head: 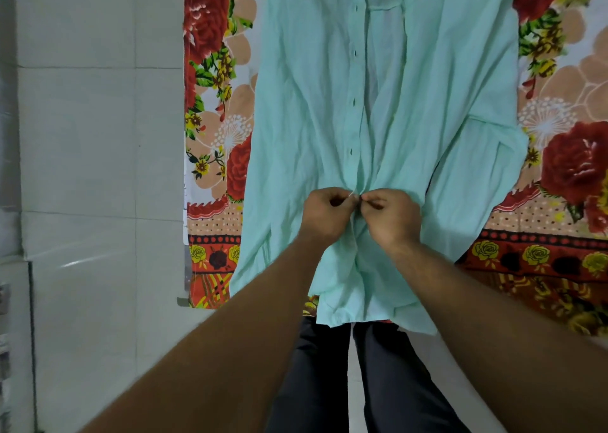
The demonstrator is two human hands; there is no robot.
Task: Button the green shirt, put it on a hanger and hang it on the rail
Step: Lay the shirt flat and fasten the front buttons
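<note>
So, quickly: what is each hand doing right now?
Left hand: closed, pinching the green shirt at its front edge.
Right hand: closed, pinching the opposite front edge.

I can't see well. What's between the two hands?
Head view: only bunched green shirt cloth, pinched by the left hand and right hand.

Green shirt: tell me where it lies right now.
In the head view the green shirt lies spread at centre on the floral sheet, hem toward the person; the left hand and right hand pinch its front edges near the hem.
</note>
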